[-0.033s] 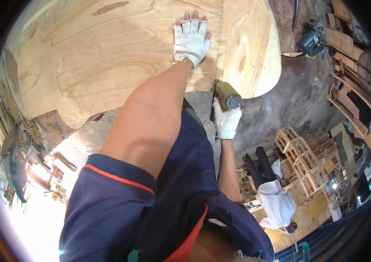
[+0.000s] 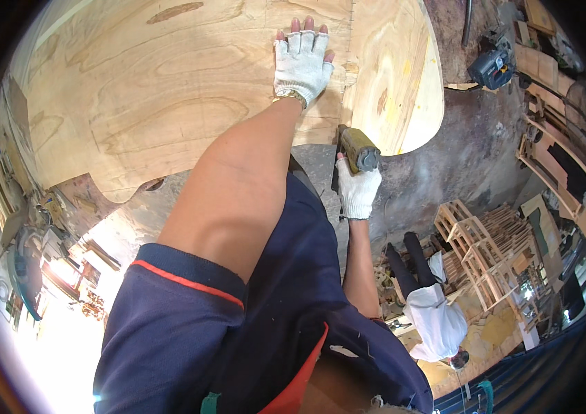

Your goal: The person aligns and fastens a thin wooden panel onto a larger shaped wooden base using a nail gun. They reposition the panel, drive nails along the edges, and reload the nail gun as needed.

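Note:
A large plywood sheet [image 2: 169,90] with a curved cut edge fills the upper part of the view. My left hand [image 2: 301,62], in a white fingerless glove, lies flat on it with the fingers spread, just left of a thin cut line running up the sheet. My right hand [image 2: 359,194], also gloved in white, grips an olive-yellow power tool [image 2: 358,148] at the sheet's lower edge, right where that cut line begins. The tool's blade is hidden.
Another person in a white top and dark trousers [image 2: 434,317] crouches on the floor at lower right. Stacked wooden frames [image 2: 479,248] stand beside them. A blue-grey machine [image 2: 490,65] sits at upper right. Tools and clutter [image 2: 31,241] line the left side.

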Action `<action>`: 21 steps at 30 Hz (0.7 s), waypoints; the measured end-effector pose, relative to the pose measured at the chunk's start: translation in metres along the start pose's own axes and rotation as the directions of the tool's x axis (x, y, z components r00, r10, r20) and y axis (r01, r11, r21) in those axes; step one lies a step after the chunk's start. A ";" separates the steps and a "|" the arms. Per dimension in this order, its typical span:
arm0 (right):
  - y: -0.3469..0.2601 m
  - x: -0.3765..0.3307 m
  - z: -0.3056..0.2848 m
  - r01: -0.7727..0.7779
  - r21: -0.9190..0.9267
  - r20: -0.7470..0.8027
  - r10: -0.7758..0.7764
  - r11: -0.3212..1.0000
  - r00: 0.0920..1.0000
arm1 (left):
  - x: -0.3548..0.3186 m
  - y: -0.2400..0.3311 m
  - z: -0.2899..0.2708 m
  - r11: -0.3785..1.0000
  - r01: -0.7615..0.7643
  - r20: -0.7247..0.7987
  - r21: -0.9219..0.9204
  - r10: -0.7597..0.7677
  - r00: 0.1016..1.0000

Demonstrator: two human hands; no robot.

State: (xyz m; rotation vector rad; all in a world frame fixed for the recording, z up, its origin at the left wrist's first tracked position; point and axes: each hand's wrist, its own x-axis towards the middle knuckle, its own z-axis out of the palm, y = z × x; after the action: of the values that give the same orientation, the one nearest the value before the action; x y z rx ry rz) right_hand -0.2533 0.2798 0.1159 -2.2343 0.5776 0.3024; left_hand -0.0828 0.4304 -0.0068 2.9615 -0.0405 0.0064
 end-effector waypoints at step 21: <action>-0.016 0.030 0.008 -0.006 0.070 0.005 0.006 0.998 1.000 | 0.007 -0.002 0.005 1.000 0.015 0.025 -0.011 -0.015 1.000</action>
State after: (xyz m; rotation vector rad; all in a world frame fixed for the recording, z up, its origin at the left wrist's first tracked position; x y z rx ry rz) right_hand -0.2199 0.2861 0.1096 -2.1646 0.5839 0.2860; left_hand -0.0759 0.4309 -0.0122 2.9509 -0.0221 -0.0333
